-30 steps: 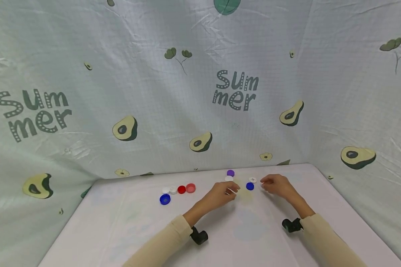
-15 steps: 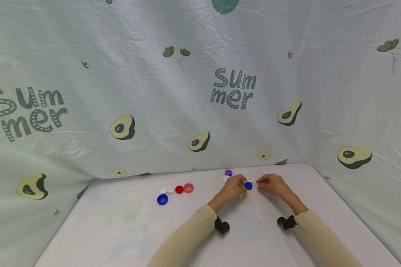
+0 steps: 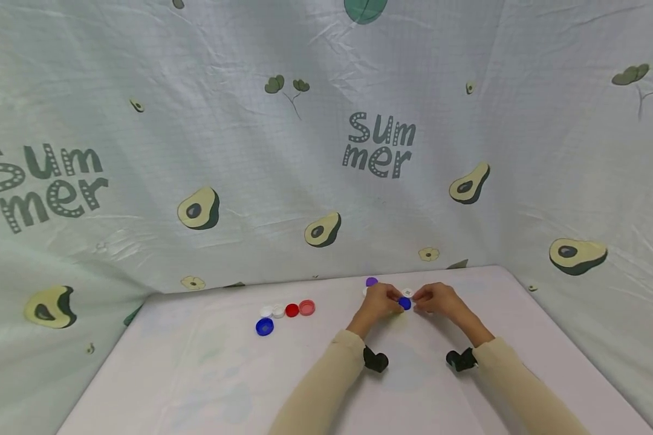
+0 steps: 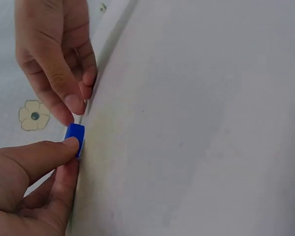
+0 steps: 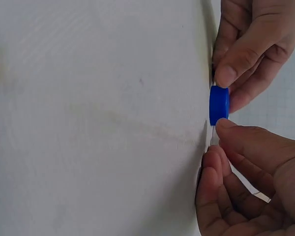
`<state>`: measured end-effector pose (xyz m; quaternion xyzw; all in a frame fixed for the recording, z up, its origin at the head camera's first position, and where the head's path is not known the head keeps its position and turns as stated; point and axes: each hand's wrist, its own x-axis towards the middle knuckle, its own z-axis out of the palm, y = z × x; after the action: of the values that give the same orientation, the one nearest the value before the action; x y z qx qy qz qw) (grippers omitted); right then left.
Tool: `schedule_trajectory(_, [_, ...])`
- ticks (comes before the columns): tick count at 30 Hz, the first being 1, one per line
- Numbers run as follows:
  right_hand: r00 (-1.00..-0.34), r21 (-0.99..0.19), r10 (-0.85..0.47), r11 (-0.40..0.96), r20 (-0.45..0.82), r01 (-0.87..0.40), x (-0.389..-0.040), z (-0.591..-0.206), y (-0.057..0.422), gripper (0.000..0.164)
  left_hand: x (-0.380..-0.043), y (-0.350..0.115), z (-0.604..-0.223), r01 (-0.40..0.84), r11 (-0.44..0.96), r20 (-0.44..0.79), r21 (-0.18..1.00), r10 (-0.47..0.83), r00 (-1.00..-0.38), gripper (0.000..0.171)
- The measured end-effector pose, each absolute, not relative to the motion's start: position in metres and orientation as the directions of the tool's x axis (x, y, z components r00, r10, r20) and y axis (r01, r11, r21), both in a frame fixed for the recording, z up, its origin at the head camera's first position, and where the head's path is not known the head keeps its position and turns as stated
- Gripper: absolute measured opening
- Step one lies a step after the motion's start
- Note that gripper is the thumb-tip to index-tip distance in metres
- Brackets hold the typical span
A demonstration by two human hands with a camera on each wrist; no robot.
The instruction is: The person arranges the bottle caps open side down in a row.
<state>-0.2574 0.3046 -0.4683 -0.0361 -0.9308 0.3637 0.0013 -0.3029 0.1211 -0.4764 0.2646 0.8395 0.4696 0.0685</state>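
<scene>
A small blue bottle cap [image 3: 405,303] lies on the table between both hands. My left hand [image 3: 380,303] holds it from the left, its thumb on the cap's side in the left wrist view and a finger reaching behind. My right hand [image 3: 439,298] is at the cap's other side with bent fingers. In the right wrist view the right thumb [image 5: 231,129] overlaps the edge of the blue cap [image 5: 219,104]. Directly behind, a round white piece [image 3: 407,292] sits at the right fingertips. A purple cap [image 3: 372,281] stands beyond the left hand, which mostly hides a white cap.
Further left on the white table [image 3: 207,374] are a larger blue cap [image 3: 264,327], a red cap [image 3: 292,310], a pink cap [image 3: 307,307] and two white caps [image 3: 278,310]. A printed cloth [image 3: 261,151] hangs along the table's back edge.
My left hand has moved right to the blue cap, covering more of the white cap behind it. My right hand has moved slightly left, closer to the blue cap.
</scene>
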Motion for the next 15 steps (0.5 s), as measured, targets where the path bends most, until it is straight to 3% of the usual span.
schedule_trajectory(15, [-0.997,-0.676,0.077,0.734,-0.010,0.064,-0.2549,-0.4708,0.2981,0.021,-0.2986,0.1222,-0.4818,0.286,0.399,0.101,0.871,0.425,-0.899,0.015])
